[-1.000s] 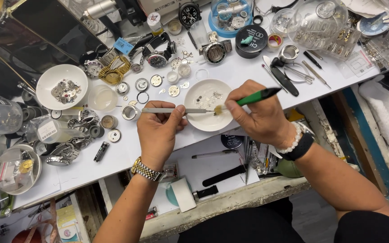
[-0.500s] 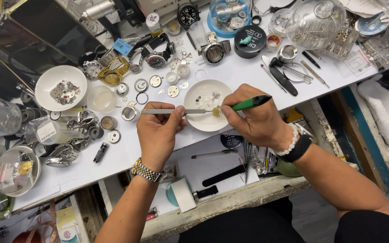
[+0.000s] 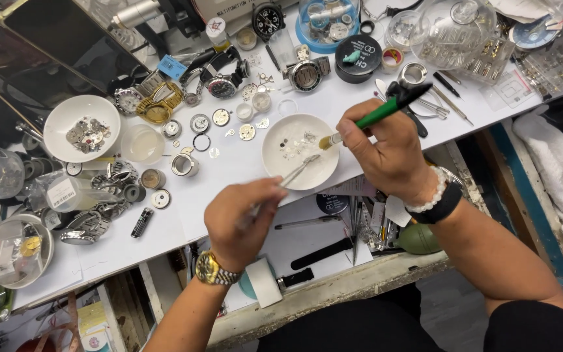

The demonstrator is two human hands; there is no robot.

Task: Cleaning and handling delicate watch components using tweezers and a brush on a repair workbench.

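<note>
Right hand (image 3: 386, 153) is closed around a green-handled brush (image 3: 373, 118), bristle end lowered over the right rim of the white dish (image 3: 281, 171). Left hand (image 3: 241, 218), nearer the person than the dish, pinches metal tweezers (image 3: 292, 175); their tips reach into the dish and appear to touch a small metal part there, though whether they grip it cannot be told. Small watch parts (image 3: 292, 143) lie scattered on the dish floor. The dish stands on the white bench top (image 3: 164, 228). Left of the dish lie loose watch movements (image 3: 219, 117) and a metal case ring (image 3: 184, 164); farther left stands a second white bowl (image 3: 60, 146) holding parts. Behind the dish lies a steel wristwatch (image 3: 306, 73).
</note>
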